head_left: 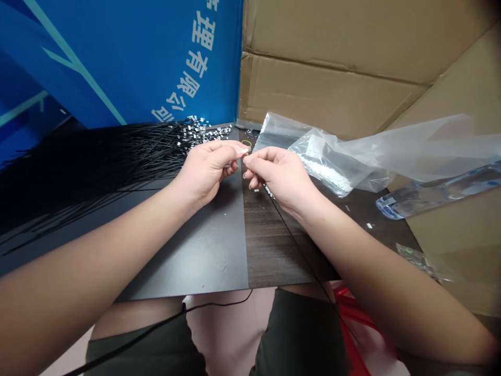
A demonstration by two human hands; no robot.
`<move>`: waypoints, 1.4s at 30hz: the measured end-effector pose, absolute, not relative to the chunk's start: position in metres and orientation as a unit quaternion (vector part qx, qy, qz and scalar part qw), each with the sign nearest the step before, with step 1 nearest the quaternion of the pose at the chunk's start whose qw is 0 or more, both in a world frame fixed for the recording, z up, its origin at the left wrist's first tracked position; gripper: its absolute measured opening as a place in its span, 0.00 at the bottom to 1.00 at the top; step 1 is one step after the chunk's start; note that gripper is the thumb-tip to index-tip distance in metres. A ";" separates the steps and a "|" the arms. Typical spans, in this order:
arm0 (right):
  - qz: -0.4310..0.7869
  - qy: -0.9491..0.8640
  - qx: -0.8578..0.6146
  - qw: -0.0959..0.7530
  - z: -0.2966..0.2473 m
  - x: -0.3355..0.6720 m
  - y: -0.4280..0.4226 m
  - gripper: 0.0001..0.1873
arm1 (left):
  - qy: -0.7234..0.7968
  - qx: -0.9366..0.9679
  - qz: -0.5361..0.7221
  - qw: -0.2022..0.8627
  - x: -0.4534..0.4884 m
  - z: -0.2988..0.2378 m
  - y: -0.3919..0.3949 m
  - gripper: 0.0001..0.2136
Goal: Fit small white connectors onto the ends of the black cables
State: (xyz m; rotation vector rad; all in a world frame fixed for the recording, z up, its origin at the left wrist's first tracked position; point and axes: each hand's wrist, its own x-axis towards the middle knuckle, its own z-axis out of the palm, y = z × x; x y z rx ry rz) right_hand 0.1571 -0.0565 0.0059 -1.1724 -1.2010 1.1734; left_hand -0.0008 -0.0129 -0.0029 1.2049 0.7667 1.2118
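Across the dark table (195, 256), I see the wire (291, 235) slant from the pinched right hand (279, 169) down rightward; the left hand (205, 169) apparently pinches its white tip (243, 151).

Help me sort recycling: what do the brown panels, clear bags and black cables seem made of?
Brown panels: probably cardboard, matte, with creased folds. Clear bags: likely plastic film, glossy and wrinkled. Black cables: perhaps plastic-coated, being slender, curving strands; finish unclear.
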 end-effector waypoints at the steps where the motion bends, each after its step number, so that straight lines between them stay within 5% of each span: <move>1: 0.488 -0.501 -0.490 0.520 0.006 0.157 -0.057 0.09 | 0.331 0.521 0.523 0.588 -0.001 -0.003 -0.013 0.04; 27: 0.478 -0.518 -0.494 0.509 0.005 0.161 -0.056 0.08 | 0.368 0.553 0.531 0.525 -0.001 -0.001 -0.014 0.03; 42: 0.229 -0.717 -0.475 0.456 0.002 0.181 -0.049 0.08 | 0.360 0.539 0.468 0.600 -0.008 -0.004 -0.009 0.03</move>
